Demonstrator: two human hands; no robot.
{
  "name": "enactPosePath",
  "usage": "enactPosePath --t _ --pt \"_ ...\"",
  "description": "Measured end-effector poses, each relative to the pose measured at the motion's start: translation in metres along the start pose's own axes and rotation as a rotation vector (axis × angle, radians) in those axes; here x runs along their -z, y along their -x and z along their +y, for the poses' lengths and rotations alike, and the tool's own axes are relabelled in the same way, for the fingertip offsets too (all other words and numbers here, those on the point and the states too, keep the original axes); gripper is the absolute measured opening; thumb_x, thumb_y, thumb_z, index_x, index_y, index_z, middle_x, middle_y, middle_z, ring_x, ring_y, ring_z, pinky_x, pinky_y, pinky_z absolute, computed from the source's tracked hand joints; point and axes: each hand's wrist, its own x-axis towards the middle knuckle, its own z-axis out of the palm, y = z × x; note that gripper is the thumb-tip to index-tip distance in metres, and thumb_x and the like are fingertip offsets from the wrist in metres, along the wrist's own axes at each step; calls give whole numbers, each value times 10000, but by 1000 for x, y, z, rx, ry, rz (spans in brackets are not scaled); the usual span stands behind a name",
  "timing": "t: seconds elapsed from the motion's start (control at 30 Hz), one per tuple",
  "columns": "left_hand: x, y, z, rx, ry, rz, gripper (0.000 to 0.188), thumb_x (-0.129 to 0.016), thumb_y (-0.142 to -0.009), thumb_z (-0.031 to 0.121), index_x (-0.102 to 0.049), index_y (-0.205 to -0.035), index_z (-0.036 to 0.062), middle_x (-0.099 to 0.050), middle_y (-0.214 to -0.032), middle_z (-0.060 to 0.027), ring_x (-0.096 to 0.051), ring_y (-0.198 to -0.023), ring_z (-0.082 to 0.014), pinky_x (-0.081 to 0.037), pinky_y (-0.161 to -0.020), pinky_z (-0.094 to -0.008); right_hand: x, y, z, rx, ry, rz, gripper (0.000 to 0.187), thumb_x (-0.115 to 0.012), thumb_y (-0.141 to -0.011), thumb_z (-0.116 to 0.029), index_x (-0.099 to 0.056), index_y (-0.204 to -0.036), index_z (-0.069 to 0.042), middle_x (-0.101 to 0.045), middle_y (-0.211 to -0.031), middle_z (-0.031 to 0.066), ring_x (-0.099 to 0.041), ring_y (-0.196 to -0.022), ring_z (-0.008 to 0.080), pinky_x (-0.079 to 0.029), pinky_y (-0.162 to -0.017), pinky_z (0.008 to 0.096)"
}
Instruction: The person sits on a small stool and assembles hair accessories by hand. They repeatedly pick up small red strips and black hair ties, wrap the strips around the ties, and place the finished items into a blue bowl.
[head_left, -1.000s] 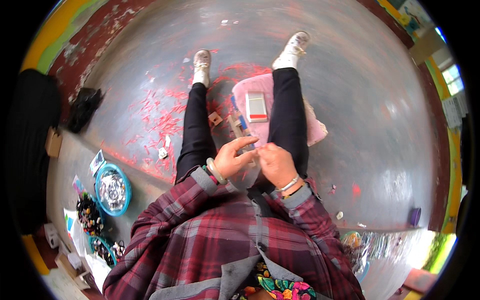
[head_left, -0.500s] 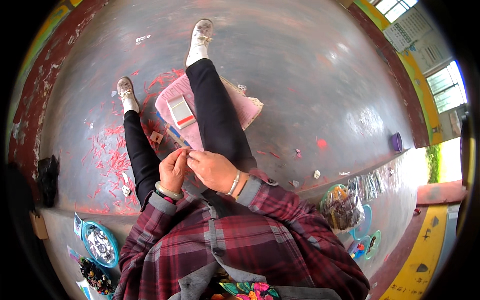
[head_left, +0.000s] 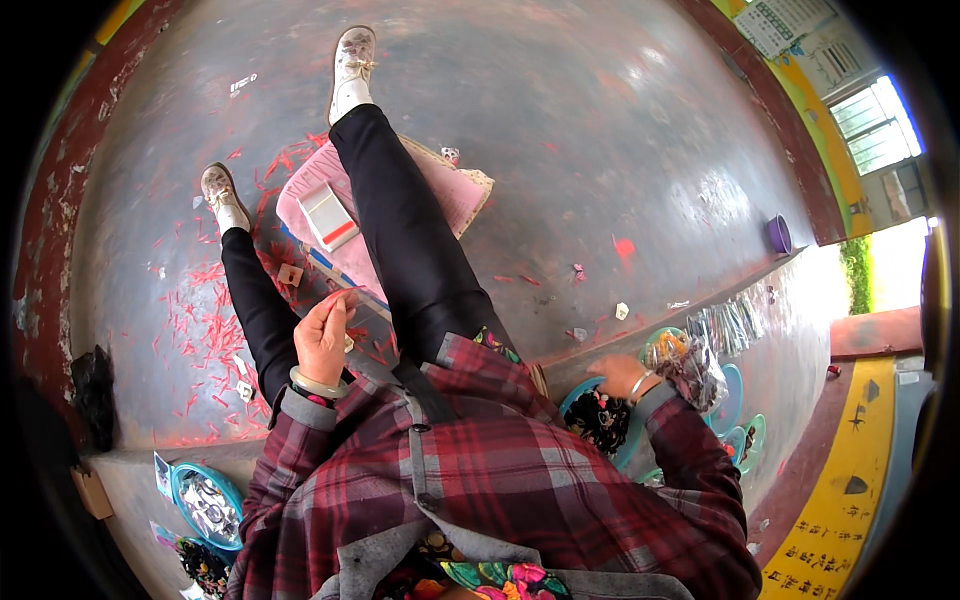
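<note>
My left hand (head_left: pixel 320 342) is raised above my lap, thumb and fingers pinched together. A thin reddish bit shows at its fingertips, too small to name. Out to the right, my right hand (head_left: pixel 618 377) is over the rim of a blue basin (head_left: pixel 628 455). Small dark beads or similar pieces (head_left: pixel 598 420) fill that basin. The right fingers look apart and nothing shows in them. Beyond the left hand, a pink board (head_left: pixel 385 215) lies partly under my right leg. On it sits a white box (head_left: pixel 328 217) with a red strip at one end.
Red slivers (head_left: pixel 195 310) litter the floor around my left leg. A basin of silvery pieces (head_left: pixel 208 505) stands at lower left. At right are a plastic bag (head_left: pixel 705 385), silvery packets (head_left: pixel 728 325), a green bowl (head_left: pixel 753 443) and a purple pot (head_left: pixel 778 234).
My right hand has left the left hand and swung right to the basin of dark pieces. My left hand stays pinched near the lap. The view has shifted slightly.
</note>
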Motion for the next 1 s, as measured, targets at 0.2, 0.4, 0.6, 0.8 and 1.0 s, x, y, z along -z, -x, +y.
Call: enactPosePath --t 0.2,0.4,0.6,0.8,1.0 --pt "-1 0 5 1 -56 -12 223 -509 -920 117 -611 -1014 -58 -645 -920 -86 -610 -847 -124 -495 -771 -230 -38 -7 -2 -152 183 -101 332 -583 -720 -153 -614 -1051 -149 -615 -997 114 -579 -954 309 -463 -813 429" --pt "-1 3 12 36 -56 0 228 -513 -918 120 -617 -1021 -54 -654 -899 -75 -602 -829 -108 -488 -771 -236 -41 -31 3 -115 279 -286 333 -575 -705 -124 -635 -1031 -156 -637 -946 129 -597 -922 316 -473 -794 430" --pt "8 8 8 33 -62 21 230 -513 -920 130 -616 -1010 -55 -649 -908 -73 -601 -828 -107 -483 -766 -222 -13 1 -21 -318 118 -37 192 -600 -738 -186 -673 -898 -108 -653 -885 148 -625 -860 313 -497 -747 418" --pt "2 6 10 56 -32 8 209 -508 -918 106 -619 -993 -54 -646 -903 -70 -598 -823 -102 -485 -760 -220 -60 29 -28 -413 62 -136 323 -640 -718 -328 -667 -862 -41 -648 -873 170 -625 -842 322 -503 -720 418" --pt "-3 8 18 90 -4 -16 208 -513 -917 126 -630 -985 -32 -645 -885 -45 -590 -773 -83 -465 -687 -190 -63 20 -41 -455 62 -137 169 -577 -714 -170 -672 -776 -45 -653 -847 167 -634 -805 322 -509 -673 414"
